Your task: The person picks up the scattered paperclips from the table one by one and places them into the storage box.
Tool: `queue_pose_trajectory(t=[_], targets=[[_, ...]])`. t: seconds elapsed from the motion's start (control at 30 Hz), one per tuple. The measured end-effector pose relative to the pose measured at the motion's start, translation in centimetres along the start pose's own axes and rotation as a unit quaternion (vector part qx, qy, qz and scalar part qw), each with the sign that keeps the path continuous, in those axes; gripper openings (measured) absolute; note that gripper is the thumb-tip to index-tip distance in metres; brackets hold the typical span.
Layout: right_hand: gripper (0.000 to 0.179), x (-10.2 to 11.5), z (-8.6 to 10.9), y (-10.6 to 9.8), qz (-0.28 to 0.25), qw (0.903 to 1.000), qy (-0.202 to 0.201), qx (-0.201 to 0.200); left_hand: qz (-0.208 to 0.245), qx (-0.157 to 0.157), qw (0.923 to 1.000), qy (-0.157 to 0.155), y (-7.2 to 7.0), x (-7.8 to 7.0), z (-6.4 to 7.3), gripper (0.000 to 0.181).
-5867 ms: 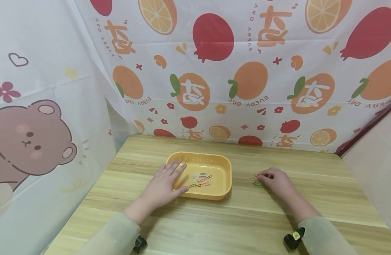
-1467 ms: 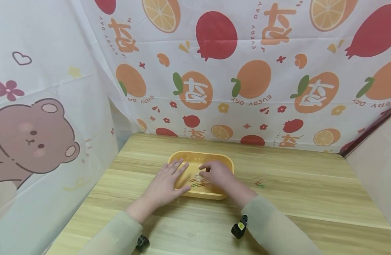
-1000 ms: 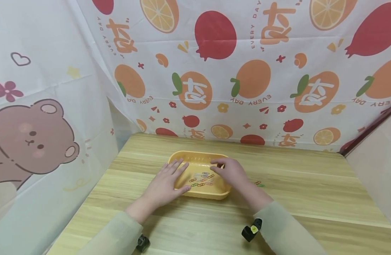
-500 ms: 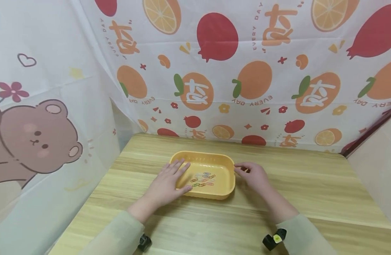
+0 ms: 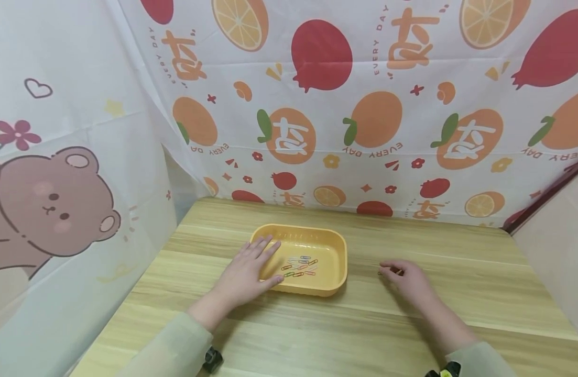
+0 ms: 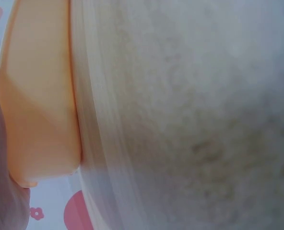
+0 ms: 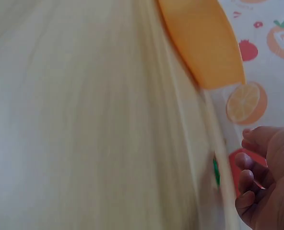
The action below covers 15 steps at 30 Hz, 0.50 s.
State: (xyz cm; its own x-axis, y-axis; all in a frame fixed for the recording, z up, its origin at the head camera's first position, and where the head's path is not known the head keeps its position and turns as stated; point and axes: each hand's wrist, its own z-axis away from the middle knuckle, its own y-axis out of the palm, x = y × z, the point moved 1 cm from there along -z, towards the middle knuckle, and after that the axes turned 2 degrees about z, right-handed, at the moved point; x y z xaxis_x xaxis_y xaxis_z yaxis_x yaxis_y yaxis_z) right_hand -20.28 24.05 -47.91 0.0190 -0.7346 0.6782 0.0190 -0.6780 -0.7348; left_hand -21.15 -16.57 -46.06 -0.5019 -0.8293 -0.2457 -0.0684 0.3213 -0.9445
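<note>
A yellow plastic tray (image 5: 338, 262) stands on the table, with several coloured paper clips (image 5: 302, 267) loose on its floor. My left hand (image 5: 243, 272) rests over the tray's left end, fingers spread across the rim and thumb along the near side. To the right of the tray, my right hand (image 5: 409, 278) is low over the table, its fingers loosely bent above the few clips there. In the right wrist view, a green paper clip (image 7: 216, 171) lies close to the bent fingers, and nothing shows between them. The hand mostly hides these clips in the head view.
The tray sits on a wood-grain table (image 5: 317, 335). A fruit-print cloth (image 5: 373, 120) hangs behind the table, and a bear-print cloth (image 5: 53, 204) hangs at the left. A small black device (image 5: 212, 360) is at the left cuff.
My right hand has gone from over the tray, past its right rim, to the clips on the table. Fewer clips lie there than at first. My left hand stays on the tray.
</note>
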Motion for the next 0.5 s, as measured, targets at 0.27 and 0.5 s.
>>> queue_pose_trajectory(t=[0.27,0.5], targets=[[0.024,-1.6,0.6,-0.6,0.028,0.9996,-0.001,-0.004,-0.003,-0.003,1.0000,-0.003,0.1,0.0,0.1,0.082],[0.019,-2.3,0.6,-0.4,0.041,0.9990,-0.019,0.001,-0.004,-0.002,1.0000,-0.003,0.2,-0.2,0.1,0.083]])
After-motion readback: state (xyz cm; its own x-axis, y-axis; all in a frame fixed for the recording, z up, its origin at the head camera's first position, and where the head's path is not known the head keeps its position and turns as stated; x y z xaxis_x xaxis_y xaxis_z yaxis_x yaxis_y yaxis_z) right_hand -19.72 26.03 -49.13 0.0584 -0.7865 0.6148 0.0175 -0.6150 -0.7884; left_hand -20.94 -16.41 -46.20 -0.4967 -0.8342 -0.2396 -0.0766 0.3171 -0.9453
